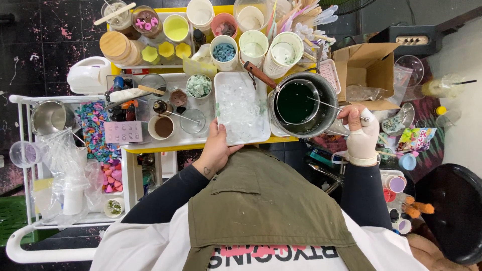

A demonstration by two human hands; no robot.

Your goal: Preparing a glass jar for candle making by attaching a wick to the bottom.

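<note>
My left hand point(217, 145) grips the near edge of a white rectangular tray point(223, 83) that holds clear ice-like chunks. My right hand point(359, 131), in a white wrist brace, pinches the handle end of a thin metal whisk point(329, 104). The whisk reaches into a small pot of dark green liquid point(294, 102), which sits inside a larger grey metal pot point(325, 90) with a wooden handle point(258, 74). Both pots stand just right of the tray on a yellow table point(165, 148).
Several cups of coloured bits point(224, 51) crowd the table's far side. A cup of brown liquid point(162, 127) and a glass sit left of the tray. A white cart point(22, 165) with plastic bags and coloured letters stands at left, an open cardboard box point(369, 68) at right.
</note>
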